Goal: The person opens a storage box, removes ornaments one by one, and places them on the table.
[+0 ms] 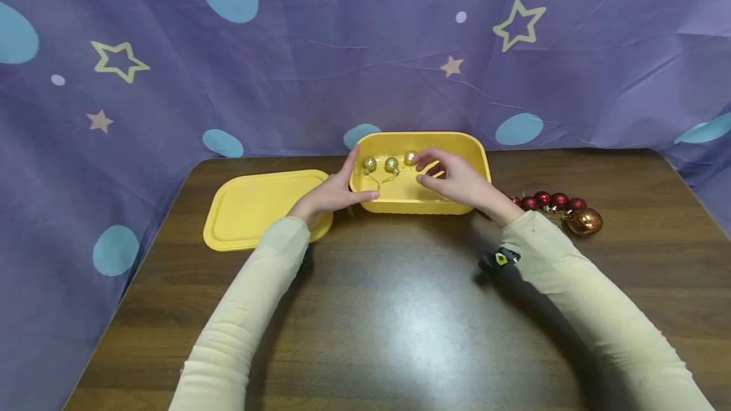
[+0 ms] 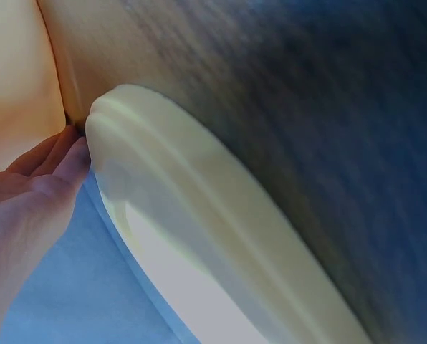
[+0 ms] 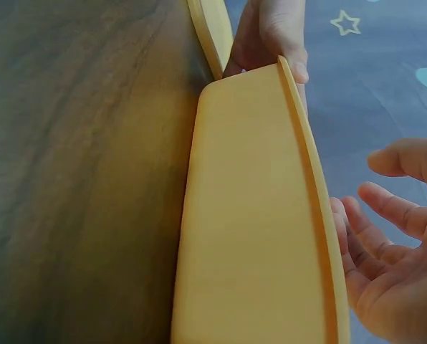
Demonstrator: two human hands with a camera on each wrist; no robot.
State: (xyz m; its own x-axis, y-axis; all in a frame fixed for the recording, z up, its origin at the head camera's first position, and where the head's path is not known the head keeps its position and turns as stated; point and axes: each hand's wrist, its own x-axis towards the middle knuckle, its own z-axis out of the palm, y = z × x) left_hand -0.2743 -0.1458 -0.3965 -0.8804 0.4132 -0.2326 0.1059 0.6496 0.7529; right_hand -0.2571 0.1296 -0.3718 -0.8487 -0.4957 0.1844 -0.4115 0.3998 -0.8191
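Note:
A yellow plastic box (image 1: 417, 207) stands near the back of the table. Inside it lie three small gold ball ornaments: a left one (image 1: 369, 164), a middle one (image 1: 391, 165) and a right one (image 1: 409, 157), with thin gold loops visible. At the box's left end, my left hand (image 1: 334, 194) holds the front corner, thumb at the rim and fingers along the outer side. Over the box's right half hovers my right hand (image 1: 454, 177), its fingers loosely bent and parted beside the right gold ball. Between its fingers (image 3: 396, 204) nothing shows in the right wrist view.
The yellow lid (image 1: 257, 208) lies flat at the left, partly under the left forearm. Right of the box sit several red ball ornaments (image 1: 542, 198) and a larger copper one (image 1: 585, 221), close to the right forearm. A purple patterned curtain (image 1: 365, 68) hangs directly behind the table.

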